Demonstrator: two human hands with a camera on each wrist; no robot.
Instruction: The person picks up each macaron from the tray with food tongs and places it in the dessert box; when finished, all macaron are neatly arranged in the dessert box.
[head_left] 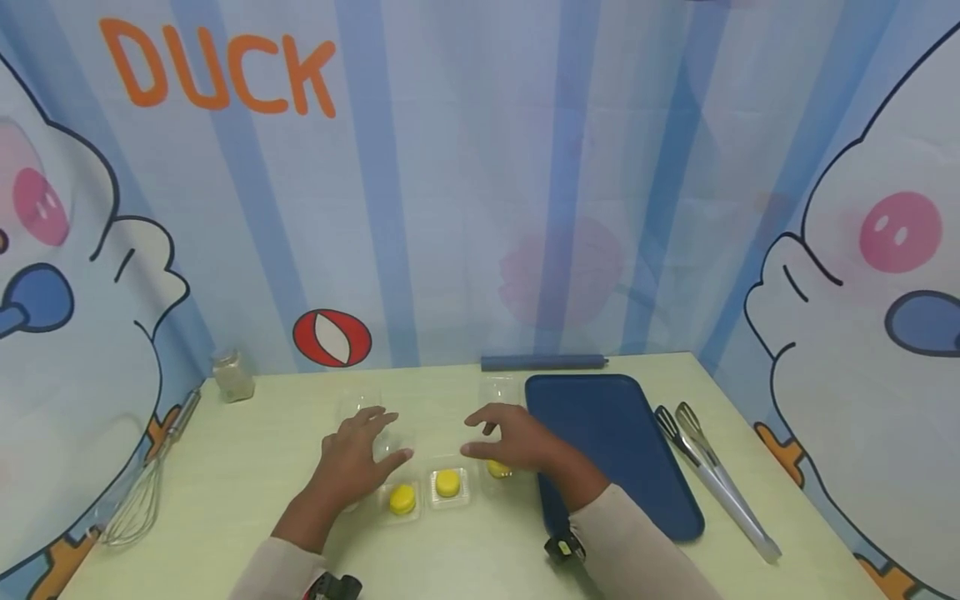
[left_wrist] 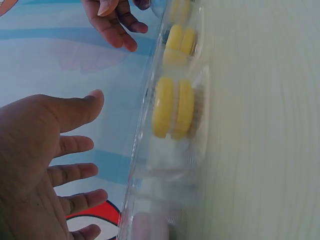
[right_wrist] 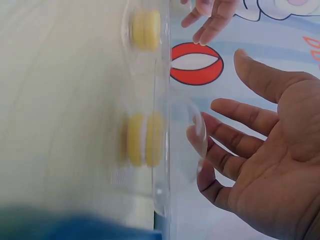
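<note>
Three yellow macarons lie in small clear plastic boxes on the pale table: one (head_left: 402, 498), a second (head_left: 447, 482), and a third (head_left: 498, 468) half hidden under my right hand (head_left: 510, 437). My left hand (head_left: 360, 454) hovers with spread fingers just left of the first box. Neither hand holds anything. In the left wrist view my left hand (left_wrist: 50, 165) is spread beside a boxed macaron (left_wrist: 173, 107). In the right wrist view my right hand (right_wrist: 260, 150) is spread beside a macaron (right_wrist: 145, 139), with a clear lid (right_wrist: 187, 135) standing between them.
A dark blue tray (head_left: 615, 442) lies right of my right hand, with metal tongs (head_left: 712, 475) beyond it. A whisk (head_left: 142, 492) lies at the left edge, a small glass jar (head_left: 232, 377) at the back left, a blue roll (head_left: 543, 362) at the back.
</note>
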